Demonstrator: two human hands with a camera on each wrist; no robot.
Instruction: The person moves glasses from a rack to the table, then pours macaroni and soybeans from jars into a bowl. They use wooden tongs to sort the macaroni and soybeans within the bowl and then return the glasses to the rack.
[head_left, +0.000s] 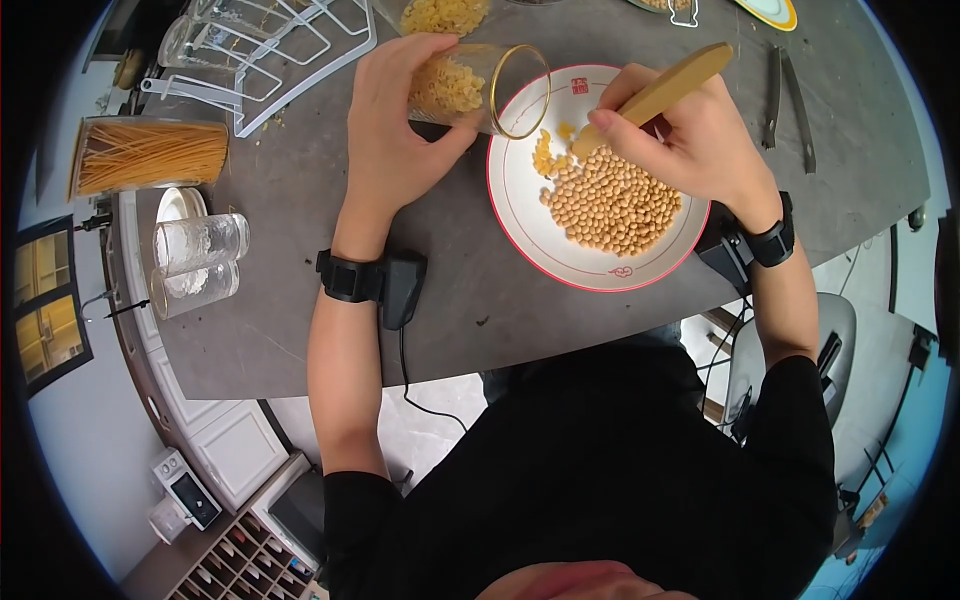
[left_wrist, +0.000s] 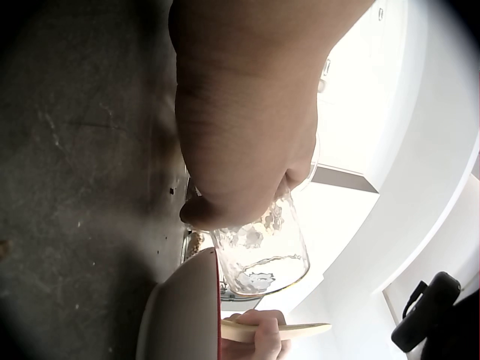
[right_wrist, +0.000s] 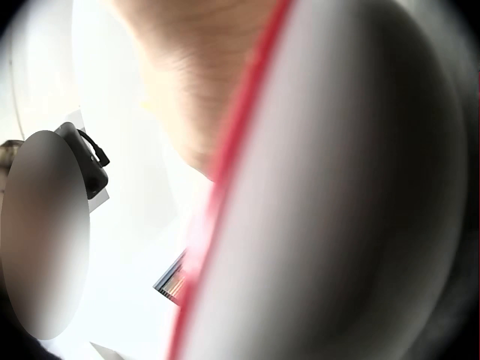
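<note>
My left hand grips a clear glass jar lying on its side, its mouth facing the bowl's rim. Small yellow pasta pieces fill its rear part. In the left wrist view the jar slants beside the bowl. My right hand holds a flat wooden utensil, its tip low inside the red-rimmed white bowl. Round tan beans cover much of the bowl, with a few pasta pieces at their edge. In the right wrist view the bowl hides the fingers.
A white wire rack stands back left, near a container of spaghetti and two clear glasses. Behind the jar is another container of pasta. Metal tongs lie right of the bowl. A plate sits far right.
</note>
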